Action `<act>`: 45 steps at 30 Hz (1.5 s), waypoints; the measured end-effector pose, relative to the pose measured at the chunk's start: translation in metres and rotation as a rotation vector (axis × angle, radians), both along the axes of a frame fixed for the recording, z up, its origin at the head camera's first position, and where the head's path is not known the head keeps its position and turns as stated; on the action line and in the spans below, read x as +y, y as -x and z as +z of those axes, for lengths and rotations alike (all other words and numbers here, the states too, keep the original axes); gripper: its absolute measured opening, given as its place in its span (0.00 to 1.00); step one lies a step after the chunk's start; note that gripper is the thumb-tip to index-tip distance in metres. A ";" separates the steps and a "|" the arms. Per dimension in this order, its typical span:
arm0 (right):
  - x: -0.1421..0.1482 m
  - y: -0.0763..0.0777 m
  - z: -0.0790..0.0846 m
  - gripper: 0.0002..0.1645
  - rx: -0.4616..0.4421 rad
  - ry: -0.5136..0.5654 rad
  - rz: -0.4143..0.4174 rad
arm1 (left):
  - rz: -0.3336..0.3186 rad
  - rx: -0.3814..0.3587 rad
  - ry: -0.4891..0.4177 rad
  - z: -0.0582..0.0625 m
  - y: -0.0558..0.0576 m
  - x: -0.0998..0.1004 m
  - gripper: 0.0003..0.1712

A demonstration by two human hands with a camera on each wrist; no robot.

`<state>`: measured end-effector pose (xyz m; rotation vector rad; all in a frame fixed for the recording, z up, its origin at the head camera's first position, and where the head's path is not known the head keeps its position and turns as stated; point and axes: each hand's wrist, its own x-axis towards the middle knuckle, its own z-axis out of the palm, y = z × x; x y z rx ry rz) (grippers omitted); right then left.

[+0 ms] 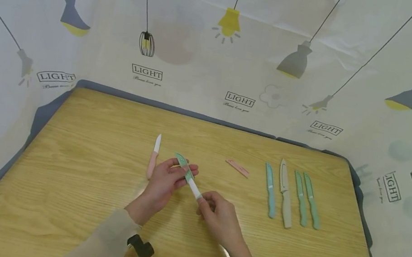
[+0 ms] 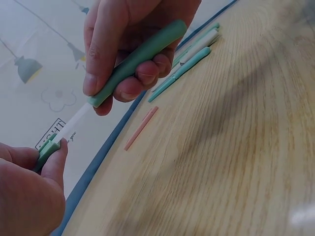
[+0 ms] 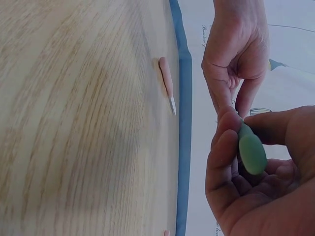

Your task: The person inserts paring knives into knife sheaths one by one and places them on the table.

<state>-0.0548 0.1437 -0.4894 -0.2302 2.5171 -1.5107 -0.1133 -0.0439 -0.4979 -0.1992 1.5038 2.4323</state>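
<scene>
Table (image 1: 74,197): wooden, blue-edged, printed curtain (image 1: 218,57) behind and to both sides.

Row of four knives (image 1: 293,199) at right, side by side: judged sheathed, done or waiting, cannot tell which.

Pink knife (image 1: 153,160) at left, white blade bare. Pink sheath (image 1: 237,167) lying apart, mid-table, well clear of its knife. Judged still to be paired.

Left hand (image 1: 163,185): fingers curled, pinching the green sheath (image 1: 184,166) above the table centre. Right hand (image 1: 219,218): fingers wrapped round the green handle (image 2: 142,59).

Green knife held in the air between the two hands, not touching the table. White blade (image 2: 74,123) partly inside the sheath, a stretch bare between sheath mouth and handle. Cannot tell whether going in or coming out.

Judged standing: about midway on this knife; blade not fully covered nor fully free. Pink pair untouched at this moment.
</scene>
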 end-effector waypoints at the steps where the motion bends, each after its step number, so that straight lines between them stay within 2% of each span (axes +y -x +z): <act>1: 0.000 0.000 0.000 0.09 0.001 0.001 -0.001 | -0.001 0.003 -0.001 0.000 0.000 0.000 0.23; 14: -0.003 0.002 0.000 0.10 0.026 0.011 -0.001 | -0.005 -0.017 0.010 0.007 -0.003 0.003 0.22; 23: -0.005 0.004 0.002 0.10 -0.026 0.012 -0.034 | -0.014 -0.005 0.022 0.006 -0.003 0.003 0.22; 45: -0.008 0.007 0.003 0.12 -0.034 0.033 -0.054 | -0.028 0.001 0.025 0.003 -0.006 0.010 0.22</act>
